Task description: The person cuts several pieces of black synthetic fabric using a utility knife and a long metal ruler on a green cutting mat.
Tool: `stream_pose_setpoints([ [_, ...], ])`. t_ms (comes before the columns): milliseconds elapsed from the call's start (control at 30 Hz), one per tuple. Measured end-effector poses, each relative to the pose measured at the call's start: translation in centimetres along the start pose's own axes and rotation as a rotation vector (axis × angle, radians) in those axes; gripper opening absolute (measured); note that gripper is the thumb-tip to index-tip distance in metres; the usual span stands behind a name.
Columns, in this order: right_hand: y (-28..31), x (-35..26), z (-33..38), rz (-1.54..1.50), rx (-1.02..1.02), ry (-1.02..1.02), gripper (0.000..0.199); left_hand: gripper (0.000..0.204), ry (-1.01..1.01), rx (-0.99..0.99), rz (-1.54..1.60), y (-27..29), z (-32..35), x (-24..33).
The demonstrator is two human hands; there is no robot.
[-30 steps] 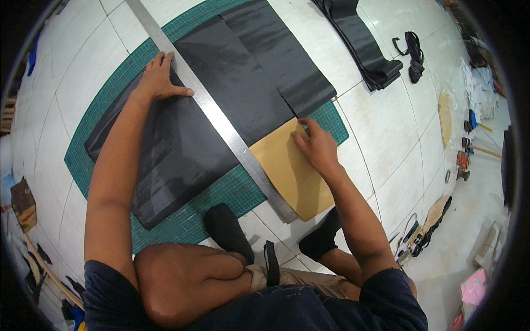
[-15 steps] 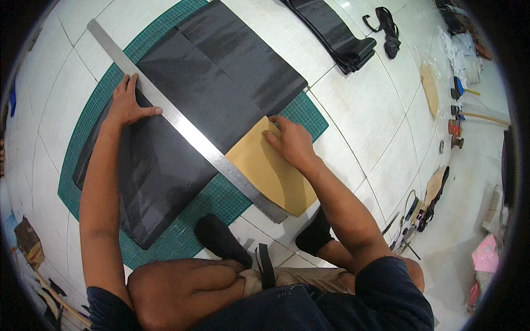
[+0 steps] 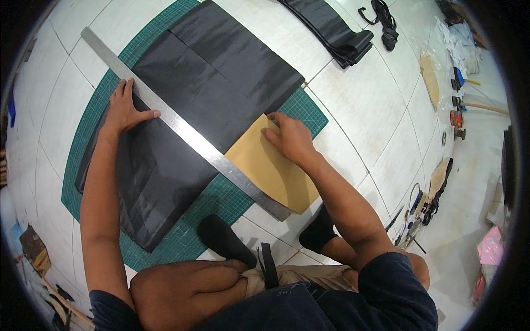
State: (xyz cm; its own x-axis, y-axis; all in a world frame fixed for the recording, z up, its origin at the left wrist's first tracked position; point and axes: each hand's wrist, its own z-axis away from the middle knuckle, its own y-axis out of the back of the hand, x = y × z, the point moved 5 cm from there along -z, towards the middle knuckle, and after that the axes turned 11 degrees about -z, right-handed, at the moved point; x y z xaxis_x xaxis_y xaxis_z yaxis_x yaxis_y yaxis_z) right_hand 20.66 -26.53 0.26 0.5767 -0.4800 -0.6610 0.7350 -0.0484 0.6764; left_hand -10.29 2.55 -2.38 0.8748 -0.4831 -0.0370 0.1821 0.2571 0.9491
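A long steel ruler [image 3: 190, 136] lies diagonally across black sheet material [image 3: 193, 71] spread over a green cutting mat [image 3: 218, 207]. My left hand [image 3: 127, 113] rests spread along the ruler's left edge, its thumb and fingertips touching the metal. Against the ruler's lower right stretch sits a tan card-like piece [image 3: 270, 163], partly over the black material. My right hand [image 3: 290, 137] pinches the upper corner of that piece between thumb and fingers. Some of the black material extends under my left forearm, which hides part of it.
Folded black material [image 3: 337, 33] and a bundled black cord [image 3: 386, 27] lie on the white tiles at the top right. Another tan piece [image 3: 429, 83] is farther right. Several tools [image 3: 417, 207] lie right of my knee. My feet [image 3: 223, 237] flank the ruler's near end.
The view has shifted slightly. Both hands, the ruler and the tan piece keep nearly the same places relative to each other.
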Motion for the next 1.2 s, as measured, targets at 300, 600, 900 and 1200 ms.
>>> stream_pose_setpoints([
  [300,-0.1,0.2,0.0,0.017,-0.008,-0.014,0.040,0.140,0.003,-0.030,0.010,-0.4,-0.3,-0.1],
  [600,-0.1,0.0,-0.1,0.052,-0.018,-0.021,0.040,0.141,0.010,-0.028,0.031,-0.5,-0.3,-0.1],
  [900,0.0,0.0,0.0,0.047,-0.011,0.009,0.040,0.141,0.015,-0.046,0.009,-0.2,-0.3,0.1],
  [1200,0.8,0.0,-0.2,0.092,-0.009,0.045,0.043,0.141,0.001,-0.043,-0.022,-1.1,-1.1,0.0],
])
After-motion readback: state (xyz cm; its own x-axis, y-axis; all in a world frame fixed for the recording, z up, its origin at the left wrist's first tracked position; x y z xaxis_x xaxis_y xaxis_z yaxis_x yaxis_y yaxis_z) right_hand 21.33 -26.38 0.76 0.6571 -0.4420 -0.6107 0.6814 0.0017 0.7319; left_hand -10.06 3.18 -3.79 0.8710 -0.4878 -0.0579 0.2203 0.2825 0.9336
